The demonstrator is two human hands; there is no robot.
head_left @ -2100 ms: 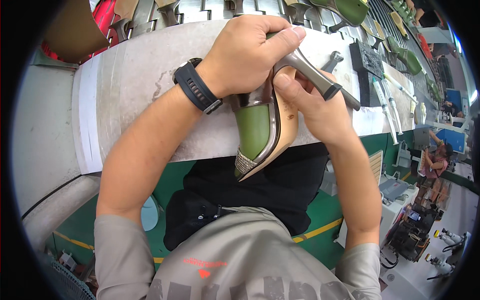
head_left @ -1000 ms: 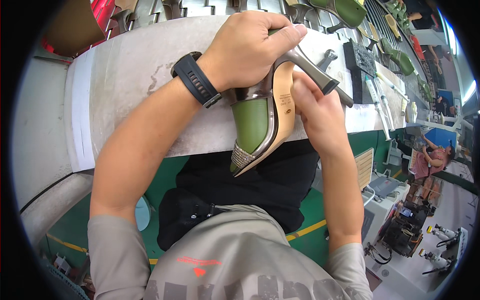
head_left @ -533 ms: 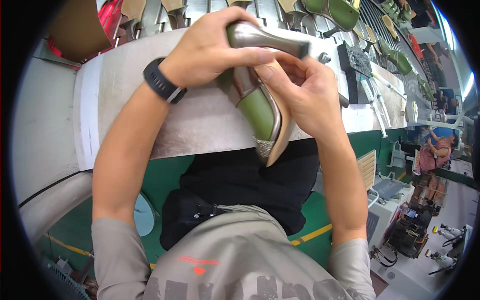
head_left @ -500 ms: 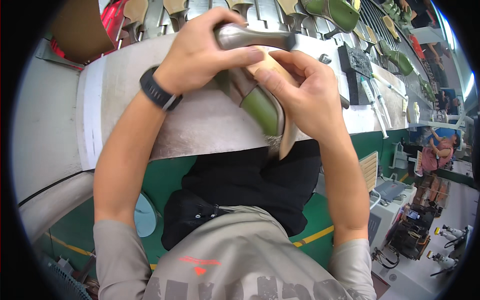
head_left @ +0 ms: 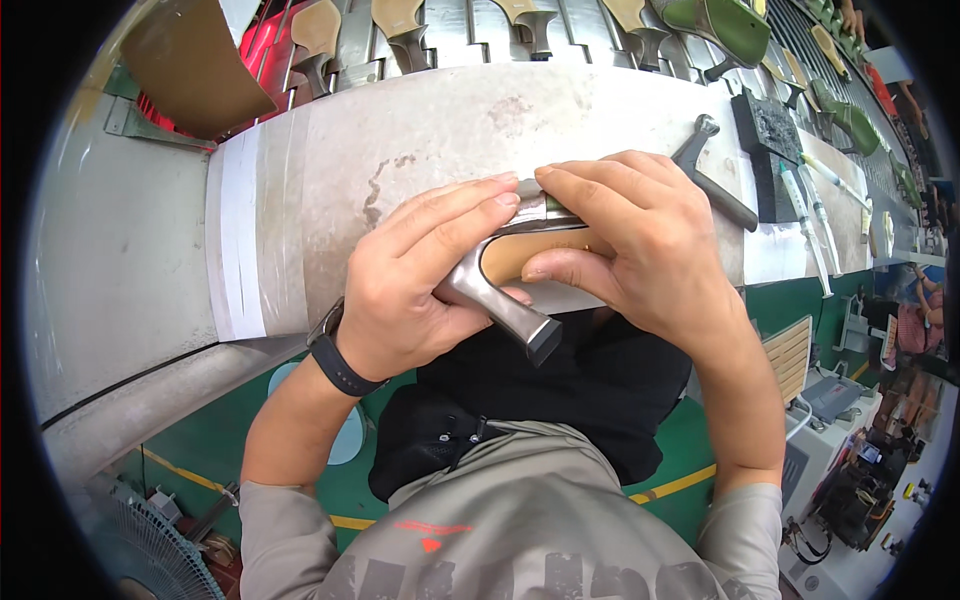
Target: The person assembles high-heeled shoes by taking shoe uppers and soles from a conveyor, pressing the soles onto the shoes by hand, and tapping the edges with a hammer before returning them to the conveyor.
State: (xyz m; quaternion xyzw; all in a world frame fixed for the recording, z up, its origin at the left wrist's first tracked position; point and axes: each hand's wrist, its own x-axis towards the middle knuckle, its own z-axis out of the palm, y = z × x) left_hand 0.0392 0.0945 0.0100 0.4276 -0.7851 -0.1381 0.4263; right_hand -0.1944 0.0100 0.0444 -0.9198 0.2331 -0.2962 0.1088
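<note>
A high-heeled shoe (head_left: 502, 303) is held between both hands over the workbench's front edge, its grey metallic heel slanting down toward me and its tan sole (head_left: 522, 255) partly showing. My left hand (head_left: 400, 270) wraps the heel end, fingers over the top. My right hand (head_left: 640, 240) grips the other end, thumb against the tan sole and fingers across the upper side. Only a sliver of green shows by the right fingertips. The hands hide most of the shoe's upper and toe.
Right of my hands lie a hammer-like metal tool (head_left: 712, 178), a black block (head_left: 770, 130) and several syringes (head_left: 800, 200). Behind the pale workbench (head_left: 290, 190), a slatted conveyor (head_left: 460, 40) carries tan-soled heels and green shoes. A brown panel (head_left: 195, 70) stands at the far left.
The shoe has been turned and lowered toward me: its heel, earlier at the top pointing right, now points down. Both hands have shifted their grip and come nearer my body.
</note>
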